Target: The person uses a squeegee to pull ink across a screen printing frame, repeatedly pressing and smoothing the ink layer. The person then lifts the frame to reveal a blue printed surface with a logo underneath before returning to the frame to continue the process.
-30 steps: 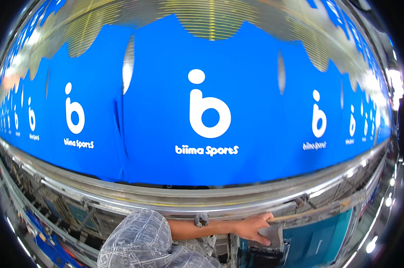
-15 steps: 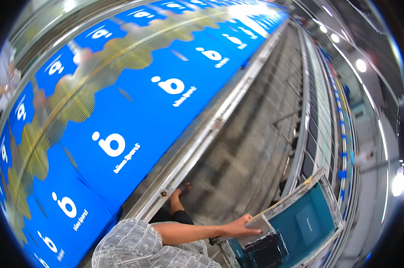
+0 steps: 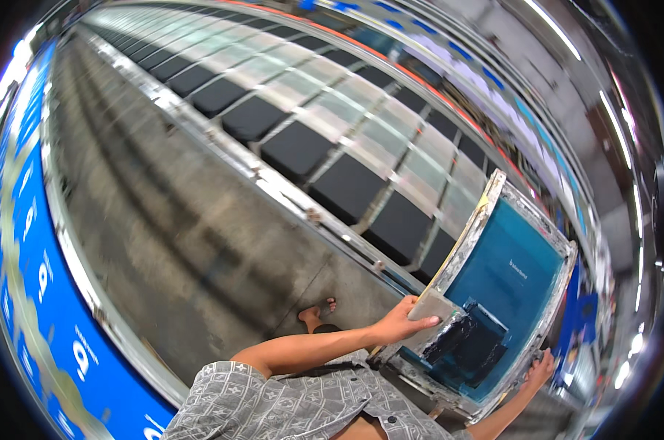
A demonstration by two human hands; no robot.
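A counter (image 3: 258, 174) with black pads (image 3: 297, 150) stretched left of the frame (image 3: 470, 240). Inside the frame lay a black patch (image 3: 475, 350); left hand (image 3: 407, 323) and right hand (image 3: 541, 369) gripped opposite sides.

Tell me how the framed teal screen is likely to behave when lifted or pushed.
The teal screen should probably stay stiff overall, since a solid-looking frame surrounds it. Its panel looks thin and sheet-like, so a hard poke there might damage it. The dark patch near its lower end looks glossy, perhaps wet, so tilting could smear it.
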